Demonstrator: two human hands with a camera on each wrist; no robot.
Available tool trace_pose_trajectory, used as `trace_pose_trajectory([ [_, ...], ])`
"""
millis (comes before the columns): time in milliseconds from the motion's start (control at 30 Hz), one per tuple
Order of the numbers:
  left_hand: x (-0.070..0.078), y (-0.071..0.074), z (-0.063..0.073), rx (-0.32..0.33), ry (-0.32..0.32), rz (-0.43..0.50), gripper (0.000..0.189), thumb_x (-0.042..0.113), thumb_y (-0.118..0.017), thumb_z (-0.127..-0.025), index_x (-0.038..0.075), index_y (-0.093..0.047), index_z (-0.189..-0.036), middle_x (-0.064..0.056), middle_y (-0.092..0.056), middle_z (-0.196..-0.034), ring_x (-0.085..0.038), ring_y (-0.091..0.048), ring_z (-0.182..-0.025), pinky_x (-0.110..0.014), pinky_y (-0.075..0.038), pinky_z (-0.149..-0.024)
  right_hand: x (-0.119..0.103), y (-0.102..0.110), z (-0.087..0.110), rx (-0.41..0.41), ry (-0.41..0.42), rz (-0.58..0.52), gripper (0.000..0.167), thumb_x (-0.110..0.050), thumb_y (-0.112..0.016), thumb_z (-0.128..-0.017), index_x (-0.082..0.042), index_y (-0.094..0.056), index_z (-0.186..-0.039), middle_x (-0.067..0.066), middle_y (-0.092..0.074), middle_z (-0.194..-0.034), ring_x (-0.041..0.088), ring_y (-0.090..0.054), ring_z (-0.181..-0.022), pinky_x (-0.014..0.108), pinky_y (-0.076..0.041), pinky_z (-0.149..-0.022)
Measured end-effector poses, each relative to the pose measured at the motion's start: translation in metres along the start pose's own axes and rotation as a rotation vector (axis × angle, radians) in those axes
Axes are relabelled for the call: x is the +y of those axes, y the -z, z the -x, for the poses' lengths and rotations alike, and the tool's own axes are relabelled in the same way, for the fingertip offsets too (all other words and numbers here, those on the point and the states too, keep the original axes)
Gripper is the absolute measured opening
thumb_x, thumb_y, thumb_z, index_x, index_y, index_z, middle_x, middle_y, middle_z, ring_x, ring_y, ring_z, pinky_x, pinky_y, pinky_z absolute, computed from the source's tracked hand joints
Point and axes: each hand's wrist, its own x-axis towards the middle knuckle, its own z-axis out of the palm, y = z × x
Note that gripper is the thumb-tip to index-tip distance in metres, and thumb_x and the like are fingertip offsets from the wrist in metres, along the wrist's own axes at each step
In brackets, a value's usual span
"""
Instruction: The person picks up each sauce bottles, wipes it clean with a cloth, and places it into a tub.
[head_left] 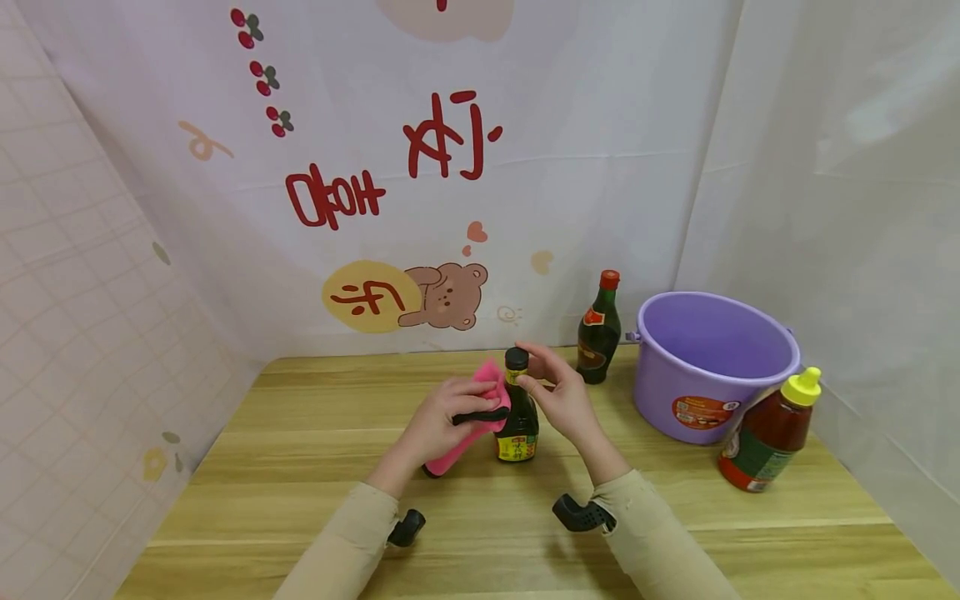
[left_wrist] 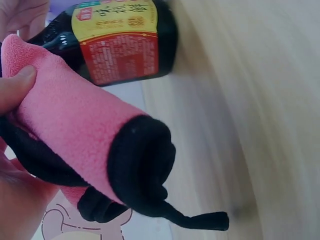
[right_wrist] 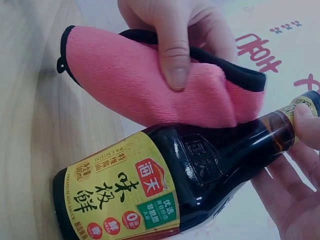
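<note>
A dark soy sauce bottle (head_left: 517, 447) with a yellow label and black cap stands upright on the wooden table. My right hand (head_left: 562, 400) holds its neck between thumb and fingers, as the right wrist view also shows. In my left hand (head_left: 450, 407) is a folded pink cloth (right_wrist: 115, 75) with black edging, gripped with the thumb on top. The cloth lies against the bottle's shoulder in the right wrist view. From the left wrist, the cloth (left_wrist: 85, 115) hangs with a black loop at its end, and the bottle's red and yellow label (left_wrist: 120, 55) shows behind it.
Behind my right hand stands a green bottle (head_left: 598, 333) with a red cap. A purple bucket (head_left: 652, 392) is to its right. In front of the bucket, a red sauce bottle (head_left: 765, 437) with a yellow nozzle leans in view. A printed white curtain (head_left: 600, 125) hangs behind the table.
</note>
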Motion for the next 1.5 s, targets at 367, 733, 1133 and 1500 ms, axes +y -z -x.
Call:
trace_pose_trajectory([
  [367, -0.005, 0.005, 0.008, -0.14, 0.105, 0.01, 0.028, 0.007, -0.081, -0.081, 0.011, -0.078, -0.109, -0.006, -0.065, -0.13, -0.028, -0.057, -0.121, -0.048, -0.045, -0.1, 0.0, 0.0, 0.0, -0.006, -0.006, 0.002, 0.048, -0.01, -0.071, -0.092, -0.018, -0.059, -0.137, 0.011, -0.071, -0.107, 0.025, -0.068, -0.098, 0.047, -0.056, -0.082],
  [733, -0.005, 0.007, 0.012, -0.2, 0.146, -0.014, 0.027, 0.012, -0.081, -0.082, 0.013, -0.078, -0.109, -0.004, -0.063, -0.132, -0.028, -0.054, -0.123, -0.047, -0.046, -0.101, 0.001, -0.002, -0.002, -0.008, -0.001, -0.004, 0.05, -0.005, -0.07, -0.091, -0.012, -0.057, -0.139, 0.016, -0.07, -0.111, 0.031, -0.067, -0.101, 0.051, -0.054, -0.086],
  [1133, -0.009, -0.001, 0.028, -0.315, 0.133, -0.125, 0.025, 0.01, -0.079, -0.085, 0.016, -0.079, -0.108, -0.005, -0.065, -0.128, -0.026, -0.057, -0.115, -0.043, -0.049, -0.096, -0.038, 0.002, 0.005, -0.016, -0.005, 0.01, 0.046, 0.002, -0.066, -0.092, 0.001, -0.054, -0.137, 0.023, -0.068, -0.108, 0.037, -0.067, -0.098, 0.053, -0.054, -0.085],
  [1500, -0.008, -0.008, 0.024, -0.47, 0.071, -0.217, 0.016, 0.017, -0.079, -0.086, 0.017, -0.08, -0.103, -0.001, -0.07, -0.117, -0.023, -0.061, -0.104, -0.035, -0.05, -0.09, -0.036, 0.0, 0.004, 0.001, 0.001, 0.015, 0.046, 0.003, -0.067, -0.091, 0.001, -0.056, -0.136, 0.022, -0.069, -0.106, 0.036, -0.067, -0.097, 0.048, -0.055, -0.081],
])
